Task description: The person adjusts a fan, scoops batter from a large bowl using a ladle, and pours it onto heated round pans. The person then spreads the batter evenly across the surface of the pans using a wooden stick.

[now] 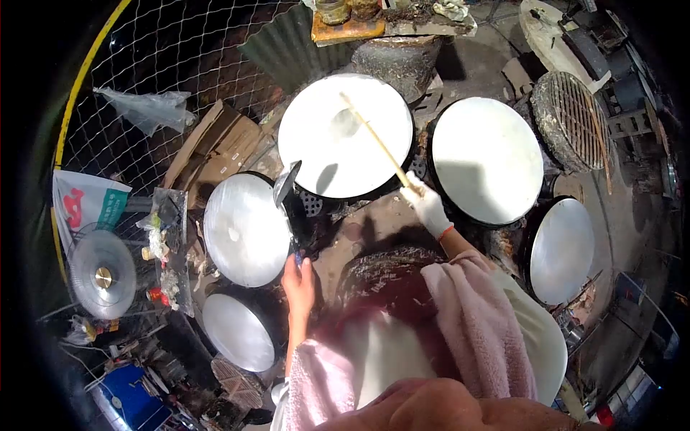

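My left hand [298, 281], bare, is closed around the handle of a metal ladle [284, 188]. The ladle's head lies between the left griddle [241, 233] and the large middle griddle [316, 136], over the near edge of the latter. In a white glove, my right hand [427, 208] grips a thin wooden stick [377, 140]. That stick slants over the middle griddle, its far tip past a round greyish patch. A bright white layer covers this griddle. To the right of my gloved hand is another round griddle [485, 154], white and partly shaded.
Smaller griddles stand at the lower left [237, 334] and far right [564, 248]. A slatted round grate [575, 118] sits at the upper right. Cardboard [219, 147], wire mesh [230, 61] and a fan [104, 276] are on the left. Jars stand on a board [352, 30] at the back.
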`<action>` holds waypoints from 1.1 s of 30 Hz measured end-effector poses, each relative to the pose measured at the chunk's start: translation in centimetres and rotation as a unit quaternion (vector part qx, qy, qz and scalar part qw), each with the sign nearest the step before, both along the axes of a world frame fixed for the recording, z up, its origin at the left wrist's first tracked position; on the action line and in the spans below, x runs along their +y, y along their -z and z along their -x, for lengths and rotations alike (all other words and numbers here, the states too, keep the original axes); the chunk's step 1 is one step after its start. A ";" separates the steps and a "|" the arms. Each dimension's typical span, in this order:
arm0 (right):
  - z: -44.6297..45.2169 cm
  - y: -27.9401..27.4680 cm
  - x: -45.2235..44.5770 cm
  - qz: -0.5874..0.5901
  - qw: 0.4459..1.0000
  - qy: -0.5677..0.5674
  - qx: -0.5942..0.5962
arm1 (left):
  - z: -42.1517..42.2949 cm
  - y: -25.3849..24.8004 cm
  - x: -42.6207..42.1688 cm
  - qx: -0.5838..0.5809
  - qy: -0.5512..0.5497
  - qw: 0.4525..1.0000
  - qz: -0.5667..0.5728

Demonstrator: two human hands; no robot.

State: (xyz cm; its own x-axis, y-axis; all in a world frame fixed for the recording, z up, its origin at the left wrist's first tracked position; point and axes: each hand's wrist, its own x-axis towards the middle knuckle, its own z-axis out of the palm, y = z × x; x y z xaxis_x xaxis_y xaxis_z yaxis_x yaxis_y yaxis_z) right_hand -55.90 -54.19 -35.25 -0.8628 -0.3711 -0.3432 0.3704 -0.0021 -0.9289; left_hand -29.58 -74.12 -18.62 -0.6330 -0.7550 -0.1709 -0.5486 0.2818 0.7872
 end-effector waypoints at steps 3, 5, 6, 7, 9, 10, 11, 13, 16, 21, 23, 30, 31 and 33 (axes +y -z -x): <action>3.7 -0.5 1.6 -0.056 0.996 0.027 -0.057 | -0.3 1.6 -0.5 0.052 0.029 0.997 0.057; 4.0 -2.2 1.8 -0.112 0.990 -0.064 -0.061 | -0.1 1.1 -0.3 0.044 0.014 0.999 0.021; 3.2 -6.1 1.2 -0.107 0.987 -0.082 -0.089 | 0.1 1.0 -0.2 0.041 0.007 0.999 0.002; 2.9 -4.2 1.0 -0.063 0.988 -0.120 -0.069 | 0.2 1.1 0.0 0.043 0.006 0.999 -0.003; 1.7 -4.0 0.8 -0.041 0.988 -0.112 -0.102 | 0.3 1.3 0.0 0.046 0.004 0.999 -0.012; 1.7 -3.9 0.8 -0.026 0.987 -0.116 -0.109 | 0.5 1.2 0.0 0.042 -0.007 0.999 -0.024; 2.9 -3.9 0.8 -0.018 0.986 -0.161 -0.044 | 0.6 0.9 0.1 0.035 -0.017 0.999 -0.036; 5.5 -5.1 1.8 -0.081 0.989 -0.120 -0.036 | 0.8 0.9 0.2 0.021 -0.025 0.999 -0.038; 7.7 -3.4 1.9 -0.103 0.984 -0.138 -0.040 | 1.2 0.5 0.6 0.005 -0.031 0.998 -0.053; 4.0 -4.1 1.4 -0.014 0.976 -0.192 -0.101 | 1.4 1.0 1.7 0.001 -0.048 0.998 -0.048; 4.4 -1.9 1.5 0.034 0.974 -0.204 -0.093 | 0.9 1.6 1.9 -0.001 -0.052 0.998 -0.042; 8.0 -4.2 0.9 -0.076 0.963 -0.259 0.001 | -0.6 3.5 2.6 0.025 -0.061 0.997 -0.030; 7.4 -3.6 0.9 -0.112 0.954 -0.279 -0.010 | -0.7 3.5 2.6 0.034 -0.057 0.997 -0.027; 6.5 -2.4 1.0 -0.124 0.947 -0.295 0.017 | -0.5 3.5 2.1 0.040 -0.056 0.996 -0.057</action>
